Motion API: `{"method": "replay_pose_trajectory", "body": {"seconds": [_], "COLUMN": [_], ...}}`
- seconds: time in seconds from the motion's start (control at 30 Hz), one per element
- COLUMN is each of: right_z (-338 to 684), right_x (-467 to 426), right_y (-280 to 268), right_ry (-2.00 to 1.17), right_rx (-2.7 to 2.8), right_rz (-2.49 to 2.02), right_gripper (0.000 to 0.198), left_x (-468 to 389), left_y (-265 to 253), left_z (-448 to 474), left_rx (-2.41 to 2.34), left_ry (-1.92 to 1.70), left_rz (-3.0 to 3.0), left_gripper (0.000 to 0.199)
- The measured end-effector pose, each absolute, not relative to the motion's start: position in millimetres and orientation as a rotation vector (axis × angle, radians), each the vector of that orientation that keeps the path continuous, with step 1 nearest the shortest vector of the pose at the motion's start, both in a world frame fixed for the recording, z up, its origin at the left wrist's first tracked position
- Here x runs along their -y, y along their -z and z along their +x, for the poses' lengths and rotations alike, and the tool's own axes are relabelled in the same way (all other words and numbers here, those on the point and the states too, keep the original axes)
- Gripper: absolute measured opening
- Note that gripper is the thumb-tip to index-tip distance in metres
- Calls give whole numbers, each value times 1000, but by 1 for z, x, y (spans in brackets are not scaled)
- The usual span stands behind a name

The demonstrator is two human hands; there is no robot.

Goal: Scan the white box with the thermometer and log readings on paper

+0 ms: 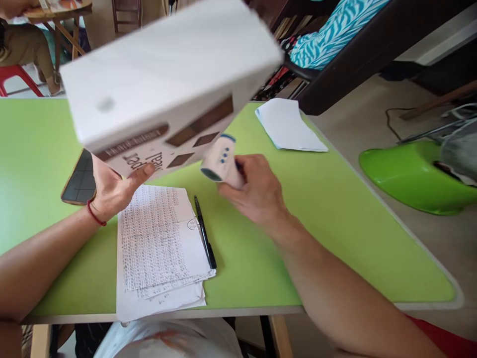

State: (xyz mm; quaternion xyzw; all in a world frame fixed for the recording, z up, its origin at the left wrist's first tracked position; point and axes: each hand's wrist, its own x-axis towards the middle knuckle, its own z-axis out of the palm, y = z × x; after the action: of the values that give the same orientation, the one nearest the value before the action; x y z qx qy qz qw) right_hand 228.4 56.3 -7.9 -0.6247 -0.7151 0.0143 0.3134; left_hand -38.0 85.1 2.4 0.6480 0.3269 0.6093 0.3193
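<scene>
Two bare hands are above one smooth green table [335, 238]; clock directions run from the middle of the view. At 11 o'clock hangs one white cardboard box [167, 74], a tilted oblong with brown print; the left hand [115, 191] pinches its lower corner, thumb on the printed side, other fingers mostly hidden. Near the middle, the right hand [257, 191] curls around one rounded plastic gadget [221, 161], white with blue trim and three blue dots; whether it touches the box, I cannot tell. One slim black pen [204, 231] lies at 7 o'clock beside several written papers [160, 243] at 8. One phone [79, 181] at 9 is partly covered by hand and box. One folded white sheet [288, 127] rests between 1 and 2, and one glossy green plastic seat [413, 174] stands at 3.
</scene>
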Motion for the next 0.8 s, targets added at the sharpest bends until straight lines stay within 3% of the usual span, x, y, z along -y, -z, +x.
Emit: {"method": "replay_pose_trajectory", "body": {"seconds": [0.13, 0.33, 0.43, 0.8], "right_z": [219, 191, 183, 175], "right_x": [-45, -14, -6, -5], "right_y": [0, -15, -13, 1], "right_ry": [-210, -1050, -1304, -1340], "right_rx": [1525, 1385, 1368, 1286], "right_rz": [-1317, -820, -721, -786], "right_gripper": [20, 27, 24, 28], "left_x": [-74, -70, -69, -68], "left_y": [0, 21, 18, 10], "left_z": [-32, -29, -30, -27], "left_rx": [-755, -933, -941, -960], "left_ry": [-1567, -1328, -1326, -1342], "left_rz": [1526, 1341, 1440, 1516], "left_gripper": [54, 61, 62, 56]}}
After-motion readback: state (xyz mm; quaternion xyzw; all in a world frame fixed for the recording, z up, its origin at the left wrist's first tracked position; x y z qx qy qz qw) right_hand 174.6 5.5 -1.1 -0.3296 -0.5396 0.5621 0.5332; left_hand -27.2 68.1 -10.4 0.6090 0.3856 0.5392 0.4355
